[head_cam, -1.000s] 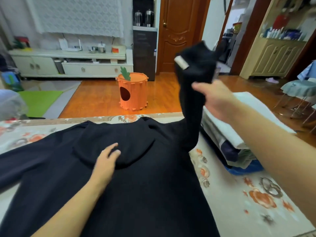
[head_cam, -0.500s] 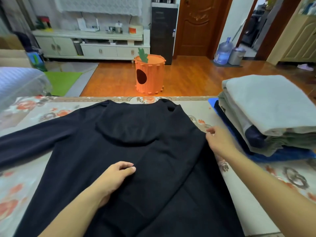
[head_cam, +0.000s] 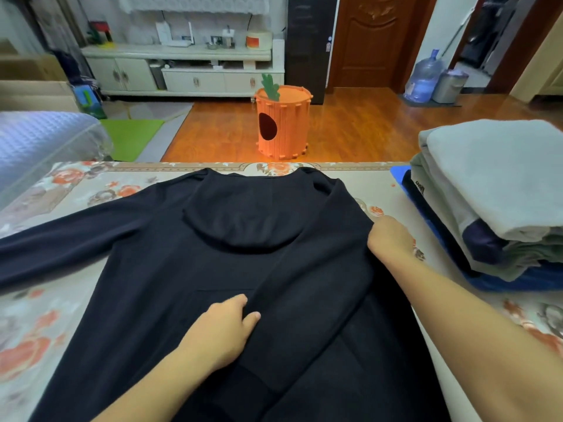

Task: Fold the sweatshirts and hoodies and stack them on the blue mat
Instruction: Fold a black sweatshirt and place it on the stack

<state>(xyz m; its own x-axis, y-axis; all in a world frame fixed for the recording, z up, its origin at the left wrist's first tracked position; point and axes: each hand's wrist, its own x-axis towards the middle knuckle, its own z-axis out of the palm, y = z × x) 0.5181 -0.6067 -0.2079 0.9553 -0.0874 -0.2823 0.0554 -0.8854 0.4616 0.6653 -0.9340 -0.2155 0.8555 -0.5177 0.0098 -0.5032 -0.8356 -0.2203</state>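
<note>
Floral cloth covers the bench [head_cam: 91, 190]; wooden floor beyond, with an orange carrot-shaped bin [head_cam: 281, 123] standing past the far edge.

Left to right:
- Left sleeve [head_cam: 67, 239] of the black hoodie [head_cam: 170, 284] lies stretched out flat toward the left edge of the bench, not yet folded in.
- Hoodie body lies face down, mid-bench, hood [head_cam: 243, 220] spread flat over the upper back.
- My left hand [head_cam: 222, 333] rests on the middle of the body, fingers slightly bent, pressing at the edge of the right sleeve, which is folded in and runs down the back. Reads as an open, pressing hand, no grip.
- My right hand [head_cam: 390, 239] sits at the hoodie's right shoulder edge, knuckles up. Fingertips hidden under the hand; I cannot tell whether it pinches the cloth or only presses.
- Stack of folded garments [head_cam: 493, 190] sits on the blue mat [head_cam: 399, 173] at the far right, well apart from the hoodie.

Judgement: right side is folded in; left sleeve is next.

Risks:
- Folded sleeve could slide off when the left hand lifts, since the fabric looks soft and loose.
- The stack looks tall and leans a little; adding an unevenly folded hoodie could tip it.
</note>
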